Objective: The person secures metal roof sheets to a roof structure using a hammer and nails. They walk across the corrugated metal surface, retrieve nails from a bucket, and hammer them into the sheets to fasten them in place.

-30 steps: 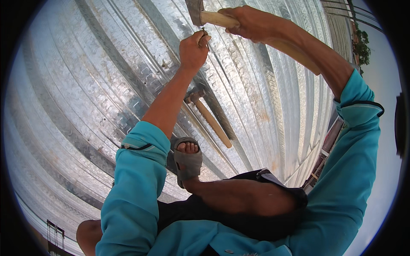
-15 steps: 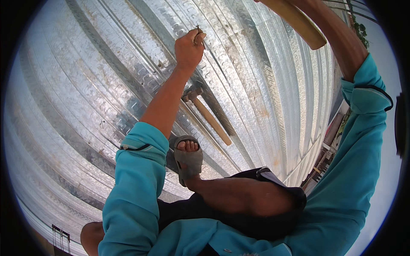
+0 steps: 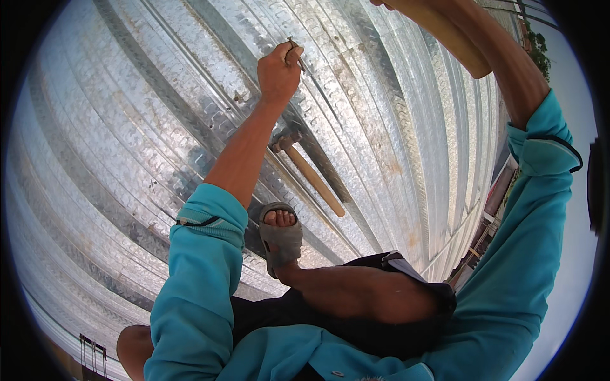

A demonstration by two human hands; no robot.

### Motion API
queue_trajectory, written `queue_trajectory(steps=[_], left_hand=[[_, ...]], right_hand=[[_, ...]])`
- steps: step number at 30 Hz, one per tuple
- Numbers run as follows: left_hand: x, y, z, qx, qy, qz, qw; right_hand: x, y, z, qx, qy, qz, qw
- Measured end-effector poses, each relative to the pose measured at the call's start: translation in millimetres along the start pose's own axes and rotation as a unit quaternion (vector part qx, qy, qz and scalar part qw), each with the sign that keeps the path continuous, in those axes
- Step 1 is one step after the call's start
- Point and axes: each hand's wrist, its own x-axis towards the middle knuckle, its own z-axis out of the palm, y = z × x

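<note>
My left hand [image 3: 279, 73] is closed in a pinch round a thin metal spike [image 3: 291, 42], like a nail or punch, its small dark end poking out above my fingers. It stands over the ribbed metal sheeting [image 3: 368, 127]; whether its tip touches the metal is hidden. From the hand a thin dark line runs across the sheet, a shadow or a rod; I cannot tell which. At the top edge my right hand [image 3: 380, 4], mostly cut off, is raised with a thick wooden handle [image 3: 445, 35] along the forearm; the tool's head is out of view.
A hammer [image 3: 311, 174] with a wooden handle lies on the sheeting between my left forearm and my sandalled foot [image 3: 281, 235]. My bent knee [image 3: 387, 295] is nearer. Raised ribs cross the whole metal surface. Beyond its right edge are buildings and a tree [image 3: 537, 54].
The wooden handle and right forearm have shifted slightly right and down. My left hand has moved very slightly left and up, still pinching the spike. The hammer has stayed put.
</note>
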Motion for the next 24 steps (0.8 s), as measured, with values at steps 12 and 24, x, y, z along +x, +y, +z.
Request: queue_trajectory(steps=[12, 24], left_hand=[[-4.4, -2.8, 19.0, 0.018, -0.012, 0.071, 0.997], [2.9, -10.5, 0.6, 0.088, 0.0, 0.044, 0.995]], right_hand=[[-17.2, 8.4, 21.3, 0.061, 0.07, 0.05, 0.994], [7.7, 39.7, 70.0, 0.037, -0.047, 0.041, 0.997]])
